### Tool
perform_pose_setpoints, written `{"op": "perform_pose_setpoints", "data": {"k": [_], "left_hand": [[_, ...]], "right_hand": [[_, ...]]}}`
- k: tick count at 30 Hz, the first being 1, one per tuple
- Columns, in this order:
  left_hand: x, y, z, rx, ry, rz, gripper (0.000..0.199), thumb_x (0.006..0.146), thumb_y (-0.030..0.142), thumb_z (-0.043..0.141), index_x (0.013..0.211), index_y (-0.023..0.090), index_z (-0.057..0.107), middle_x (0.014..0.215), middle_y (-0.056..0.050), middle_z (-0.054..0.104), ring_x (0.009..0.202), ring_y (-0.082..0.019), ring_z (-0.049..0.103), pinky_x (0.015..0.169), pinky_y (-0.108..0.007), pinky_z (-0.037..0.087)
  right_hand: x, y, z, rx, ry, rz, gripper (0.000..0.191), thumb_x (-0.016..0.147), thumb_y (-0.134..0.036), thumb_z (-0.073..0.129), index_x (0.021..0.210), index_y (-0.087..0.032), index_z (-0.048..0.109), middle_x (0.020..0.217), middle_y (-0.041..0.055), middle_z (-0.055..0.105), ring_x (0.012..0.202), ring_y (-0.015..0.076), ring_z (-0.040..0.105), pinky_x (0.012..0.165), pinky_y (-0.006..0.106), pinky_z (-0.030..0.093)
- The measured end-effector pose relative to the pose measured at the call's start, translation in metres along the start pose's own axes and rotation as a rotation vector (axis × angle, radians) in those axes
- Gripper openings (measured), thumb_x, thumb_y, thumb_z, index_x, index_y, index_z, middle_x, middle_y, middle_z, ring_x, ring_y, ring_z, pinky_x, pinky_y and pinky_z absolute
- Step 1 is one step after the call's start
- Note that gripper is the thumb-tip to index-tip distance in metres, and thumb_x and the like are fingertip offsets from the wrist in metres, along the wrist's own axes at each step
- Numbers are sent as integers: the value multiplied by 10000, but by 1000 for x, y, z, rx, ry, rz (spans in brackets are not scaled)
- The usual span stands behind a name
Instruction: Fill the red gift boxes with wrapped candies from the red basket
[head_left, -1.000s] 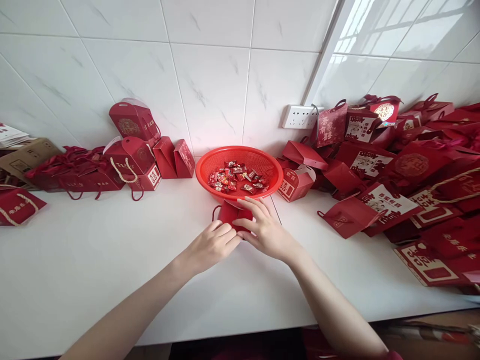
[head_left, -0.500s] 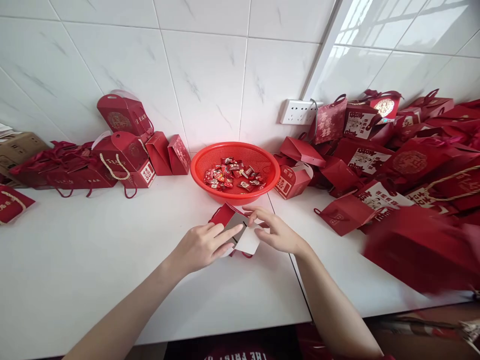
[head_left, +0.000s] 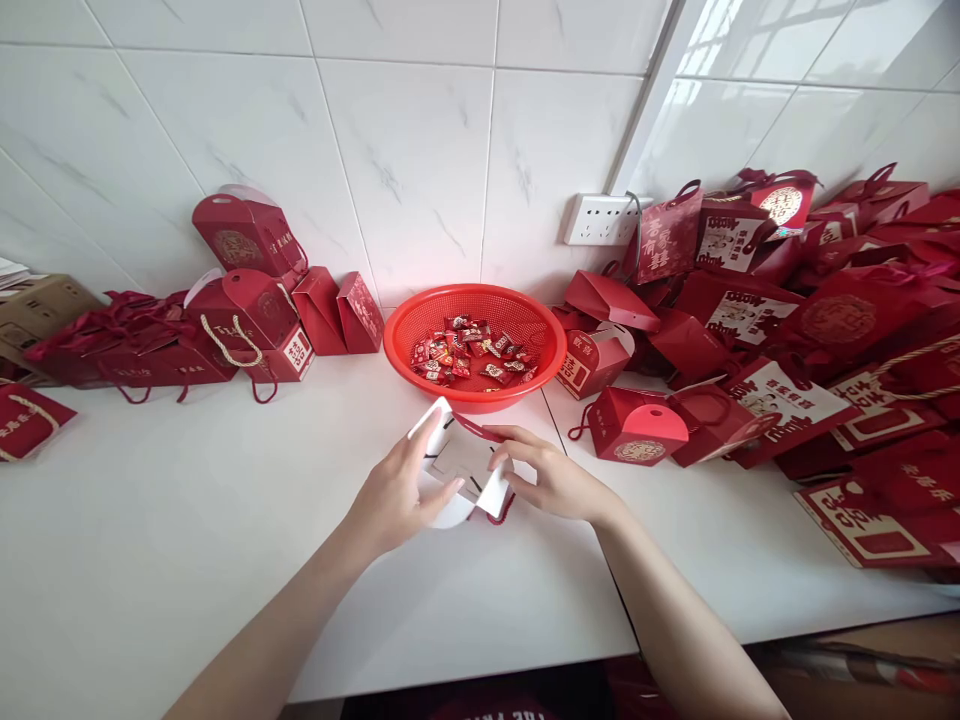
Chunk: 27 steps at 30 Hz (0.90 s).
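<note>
A small paper box (head_left: 466,462) stands unfolded at the top on the white table, its pale inside facing up. My left hand (head_left: 401,490) grips its left side, with the thumb at the near flap and the fingers on the left flap. On the right side, my right hand (head_left: 546,472) holds the box's edge and white flap between thumb and fingers. Part of a dark red cord shows under the box. Just behind it sits a red plastic basket (head_left: 474,392) with several red-wrapped candies (head_left: 469,340) inside.
Red gift boxes (head_left: 251,318) line the wall at the left. Many more red boxes (head_left: 817,320) are heaped at the right, one (head_left: 637,425) near my right forearm. A power socket (head_left: 604,220) is on the tiled wall. The white table's (head_left: 187,540) front edge runs below.
The box has opened wider, its pale inside showing more. My left fingers have moved to its left flap. At the right, a blurred red box is gone from midair, and another box stands behind my forearm.
</note>
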<state>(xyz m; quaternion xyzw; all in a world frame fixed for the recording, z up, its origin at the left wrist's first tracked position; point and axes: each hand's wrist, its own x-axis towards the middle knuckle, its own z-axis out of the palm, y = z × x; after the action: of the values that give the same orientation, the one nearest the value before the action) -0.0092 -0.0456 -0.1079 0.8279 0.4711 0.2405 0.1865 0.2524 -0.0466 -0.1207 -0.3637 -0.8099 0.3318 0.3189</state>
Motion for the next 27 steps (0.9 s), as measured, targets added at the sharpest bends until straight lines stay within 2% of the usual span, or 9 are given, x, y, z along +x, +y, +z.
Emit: {"op": "perform_pose_setpoints", "data": {"k": [3, 6, 8, 12, 16, 20, 23, 25, 27], "left_hand": [[-2, -6, 5, -146, 14, -156, 950, 872, 528, 641, 1600, 283, 82, 1627, -85, 287, 1465, -315, 344, 1146, -437, 396], [-4, -12, 13, -308, -7, -293, 1025, 827, 553, 687, 1600, 296, 65, 1576, -92, 391, 1410, -328, 432, 1100, -446, 440], [-5, -15, 20, -421, -6, -341, 1025, 821, 551, 695, 1600, 291, 81, 1524, -92, 470, 1348, -320, 510, 1056, -424, 480], [-8, -20, 33, -583, -1, -339, 1000, 834, 533, 689, 1597, 273, 97, 1445, -97, 556, 1257, -308, 592, 984, -405, 529], [-9, -25, 39, -598, 7, -125, 1012, 787, 516, 743, 1584, 241, 184, 1583, -127, 371, 1407, -348, 426, 1105, -453, 434], [-8, -26, 39, -568, -41, 9, 972, 758, 473, 792, 1553, 271, 270, 1592, -110, 352, 1453, -347, 343, 1167, -476, 354], [-5, -28, 39, -616, -30, 6, 939, 741, 442, 816, 1519, 247, 329, 1543, -131, 415, 1407, -350, 408, 1132, -460, 398], [-3, -32, 39, -674, -1, 10, 902, 733, 436, 822, 1487, 228, 372, 1462, -141, 498, 1321, -339, 502, 1067, -436, 457], [0, -38, 41, -711, 56, 2, 747, 812, 435, 749, 1445, 219, 419, 1366, -128, 567, 1227, -297, 568, 1024, -406, 478]], "right_hand": [[0, 3, 1, -15, 28, 2, 458, 862, -52, 527, 1242, -295, 602, 1373, 62, 559, 1304, 234, 526, 1061, 433, 476], [-1, 5, 2, 8, 71, 36, 780, 857, -81, 553, 1539, -363, 300, 1475, 33, 506, 1303, 224, 524, 1088, 453, 461], [-1, 6, 0, 49, 67, 69, 833, 874, -114, 555, 1581, -371, 196, 1521, 23, 467, 1281, 219, 540, 1062, 434, 490], [-1, 6, -4, 81, 39, 130, 694, 929, -218, 555, 1563, -338, 300, 1492, 33, 510, 1223, 233, 580, 1042, 436, 501], [0, 0, -7, 84, 105, 188, 530, 979, -383, 532, 1493, -276, 456, 1362, 62, 622, 1085, 236, 650, 951, 415, 543], [-1, -2, -10, 85, 95, 255, 606, 943, -453, 591, 1494, -243, 452, 1298, 75, 656, 1031, 229, 668, 941, 400, 540], [-4, 2, -14, 61, -17, 300, 653, 916, -502, 617, 1486, -225, 461, 1255, 80, 668, 1009, 226, 663, 931, 391, 532], [-7, 3, -17, 16, -68, 316, 623, 912, -546, 606, 1436, -221, 516, 1139, 74, 705, 946, 222, 671, 875, 378, 535], [-9, 1, -17, -55, -79, 333, 601, 898, -584, 607, 1378, -225, 561, 973, 53, 725, 859, 219, 677, 807, 362, 527]]}}
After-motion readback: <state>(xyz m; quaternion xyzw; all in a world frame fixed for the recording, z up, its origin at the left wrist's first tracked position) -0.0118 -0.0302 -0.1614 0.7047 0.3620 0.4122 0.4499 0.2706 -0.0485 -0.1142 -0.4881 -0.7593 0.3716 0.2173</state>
